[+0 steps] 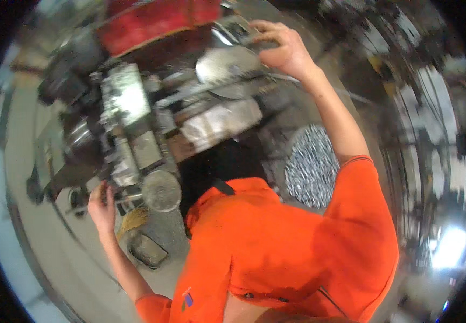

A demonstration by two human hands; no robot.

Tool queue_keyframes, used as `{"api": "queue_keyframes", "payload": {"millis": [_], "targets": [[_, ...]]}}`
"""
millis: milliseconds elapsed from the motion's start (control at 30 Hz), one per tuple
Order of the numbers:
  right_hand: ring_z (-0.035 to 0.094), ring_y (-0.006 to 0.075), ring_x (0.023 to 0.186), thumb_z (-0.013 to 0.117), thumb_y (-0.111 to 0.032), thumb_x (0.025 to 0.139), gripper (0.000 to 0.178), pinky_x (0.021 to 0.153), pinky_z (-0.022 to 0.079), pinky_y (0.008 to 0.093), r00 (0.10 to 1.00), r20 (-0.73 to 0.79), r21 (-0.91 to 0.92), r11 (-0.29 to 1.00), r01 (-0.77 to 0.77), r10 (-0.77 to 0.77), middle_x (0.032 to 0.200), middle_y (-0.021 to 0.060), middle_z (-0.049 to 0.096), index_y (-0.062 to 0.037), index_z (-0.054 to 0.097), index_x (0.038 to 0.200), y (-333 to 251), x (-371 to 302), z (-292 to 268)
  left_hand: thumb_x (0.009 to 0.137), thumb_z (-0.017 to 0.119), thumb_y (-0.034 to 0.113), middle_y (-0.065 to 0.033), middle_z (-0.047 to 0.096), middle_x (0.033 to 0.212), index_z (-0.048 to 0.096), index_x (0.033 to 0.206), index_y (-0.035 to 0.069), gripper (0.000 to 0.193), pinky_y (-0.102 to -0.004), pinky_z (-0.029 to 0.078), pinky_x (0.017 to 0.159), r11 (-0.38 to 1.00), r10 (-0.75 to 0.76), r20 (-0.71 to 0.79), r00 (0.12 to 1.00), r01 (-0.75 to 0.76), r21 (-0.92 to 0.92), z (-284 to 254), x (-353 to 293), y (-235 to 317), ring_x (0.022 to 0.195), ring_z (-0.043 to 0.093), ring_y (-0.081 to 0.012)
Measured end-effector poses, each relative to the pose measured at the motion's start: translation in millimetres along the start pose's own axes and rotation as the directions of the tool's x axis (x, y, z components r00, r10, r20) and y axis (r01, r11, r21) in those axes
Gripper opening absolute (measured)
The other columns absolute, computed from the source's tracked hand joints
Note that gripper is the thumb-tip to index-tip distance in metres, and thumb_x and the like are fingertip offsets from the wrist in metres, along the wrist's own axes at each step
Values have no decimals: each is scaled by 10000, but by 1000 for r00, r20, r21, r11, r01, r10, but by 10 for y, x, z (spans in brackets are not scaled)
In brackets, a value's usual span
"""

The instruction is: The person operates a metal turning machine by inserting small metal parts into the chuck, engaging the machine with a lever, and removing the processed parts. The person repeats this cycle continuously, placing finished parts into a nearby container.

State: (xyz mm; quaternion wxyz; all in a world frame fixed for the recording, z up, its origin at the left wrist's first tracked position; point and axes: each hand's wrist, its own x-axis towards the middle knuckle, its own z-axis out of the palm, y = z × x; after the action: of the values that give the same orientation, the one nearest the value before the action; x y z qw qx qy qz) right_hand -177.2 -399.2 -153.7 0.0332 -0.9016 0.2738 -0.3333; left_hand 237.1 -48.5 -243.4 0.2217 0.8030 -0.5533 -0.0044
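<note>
Machine (130, 99) at eleven o'clock; left hand (102, 209) at eight (can't tell its grip). Right hand (285, 49), one o'clock, fingers spread, could snag if the disc (219, 65) turns.

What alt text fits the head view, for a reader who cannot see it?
A person in an orange shirt has both arms spread over a metal machine; the left hand is near a thin rod, the right hand beside a round metal disc. Small shiny metal pieces lie at right; the picture is blurred.

A pale disc (216, 63) sits beyond a slim rod (128, 198).
</note>
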Motion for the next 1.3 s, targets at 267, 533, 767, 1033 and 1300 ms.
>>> {"api": "queue_keyframes", "payload": {"millis": [267,533,767,1033,1300], "targets": [[641,332,836,620,-209,609,279,792,513,399,462,466,-423,648,-633,755,841,162,666,-129,716,858,671,-2974,160,883,589,210,-90,641,792,615,1025,-35,284,-284,458,663,950,-233,349,908,289,-116,657,259,-311,702,578,-130],[591,336,961,620,-193,597,274,826,495,392,426,710,-347,805,-481,560,1029,159,606,-73,690,833,467,-3563,745,888,569,193,-73,624,714,631,989,-14,238,-277,450,627,924,-245,280,928,311,-224,710,147,-529,637,569,-117],[590,327,911,638,-174,577,264,814,486,384,412,719,-374,812,-449,559,948,183,593,-44,690,800,593,-3724,948,889,573,205,-96,646,763,633,987,-16,248,-288,455,649,957,-225,254,940,263,-124,728,164,-540,676,585,-149],[608,314,973,602,-216,643,296,851,489,380,303,690,-530,744,-407,657,981,188,642,-26,680,856,346,-3500,947,890,577,211,-85,655,800,630,997,-41,279,-273,459,661,959,-247,227,942,271,-82,686,171,-416,709,595,-124],[590,332,1011,589,-296,685,356,893,465,367,117,582,-598,522,-608,804,1038,206,627,-17,672,890,503,-3360,1107,874,595,238,-108,659,776,638,967,-15,273,-291,463,677,935,-300,230,926,333,-120,627,210,-227,710,614,-160]]}}
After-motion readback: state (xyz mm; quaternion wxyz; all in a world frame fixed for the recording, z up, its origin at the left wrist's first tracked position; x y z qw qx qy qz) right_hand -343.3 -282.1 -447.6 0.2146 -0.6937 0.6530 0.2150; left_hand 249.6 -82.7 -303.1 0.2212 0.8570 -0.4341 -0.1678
